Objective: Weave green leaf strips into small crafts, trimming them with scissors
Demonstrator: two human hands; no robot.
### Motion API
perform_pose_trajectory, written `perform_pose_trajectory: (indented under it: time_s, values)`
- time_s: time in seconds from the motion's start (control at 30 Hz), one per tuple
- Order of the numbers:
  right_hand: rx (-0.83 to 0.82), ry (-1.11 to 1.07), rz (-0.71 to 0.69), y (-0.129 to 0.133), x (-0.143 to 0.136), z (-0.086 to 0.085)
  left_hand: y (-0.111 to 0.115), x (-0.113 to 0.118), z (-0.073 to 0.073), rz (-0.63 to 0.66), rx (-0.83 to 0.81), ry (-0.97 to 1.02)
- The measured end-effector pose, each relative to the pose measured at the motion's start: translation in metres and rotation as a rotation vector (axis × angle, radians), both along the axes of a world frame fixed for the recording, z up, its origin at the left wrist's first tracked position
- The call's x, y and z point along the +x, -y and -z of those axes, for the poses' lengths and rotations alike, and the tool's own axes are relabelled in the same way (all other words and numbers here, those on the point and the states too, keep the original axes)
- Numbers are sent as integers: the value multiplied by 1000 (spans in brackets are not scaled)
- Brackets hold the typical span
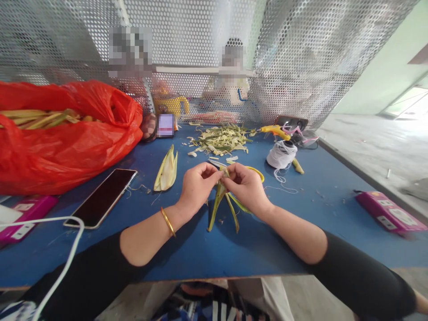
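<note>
My left hand (199, 185) and my right hand (245, 186) meet at the middle of the blue table, both with fingers pinched on the top of a green leaf bundle (219, 198). Several narrow strips of it hang down and spread below my fingers. Behind my hands lie scissors with a yellow handle (257, 173), partly hidden by my right hand. A pale husk piece (166, 171) rests to the left of my left hand. White thread on a spool (281, 154) stands at the right, with loose thread trailing from it.
Leaf scraps (223, 139) are heaped at the back, near a yellow glue gun (276, 130). On the left are a red bag (67, 151), a phone (102, 197) and a white cable (75, 247). A pink power strip (389, 211) lies right. People sit behind a perforated screen (197, 40).
</note>
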State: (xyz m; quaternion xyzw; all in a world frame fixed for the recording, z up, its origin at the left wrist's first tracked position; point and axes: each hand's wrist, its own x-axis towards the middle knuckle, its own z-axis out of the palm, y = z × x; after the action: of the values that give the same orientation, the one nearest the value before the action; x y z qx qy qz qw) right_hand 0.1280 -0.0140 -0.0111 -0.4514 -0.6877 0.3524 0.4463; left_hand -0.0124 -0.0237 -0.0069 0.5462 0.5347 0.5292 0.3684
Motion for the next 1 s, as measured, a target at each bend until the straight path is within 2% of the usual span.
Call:
perform_pose_trajectory:
  time_s: [0.13,0.2,0.33,0.43,0.5,0.57,0.67,0.77,1.0]
  values:
    - [-27,-36,-19,0,0,0,1,-2,-2,3,36,-126]
    - [-56,-91,-42,-1,0,-2,2,-1,-4,17,36,-116]
    - [-139,-202,-47,-3,0,-9,0,0,-6,122,-78,173]
    - [-273,-267,-62,-4,1,-11,-4,-1,-5,228,-185,399]
    - [-321,-278,-63,-6,1,-11,-5,-1,-4,301,-250,496]
    - [-275,-236,-25,-6,1,-9,-4,-1,-4,335,-279,513]
    - [-122,-125,22,-3,0,-5,0,2,-5,269,-254,435]
    - [-34,-54,6,0,-1,-3,2,4,-6,173,-214,352]
    - [-133,-140,-57,-3,0,-1,-1,2,-3,114,-95,277]
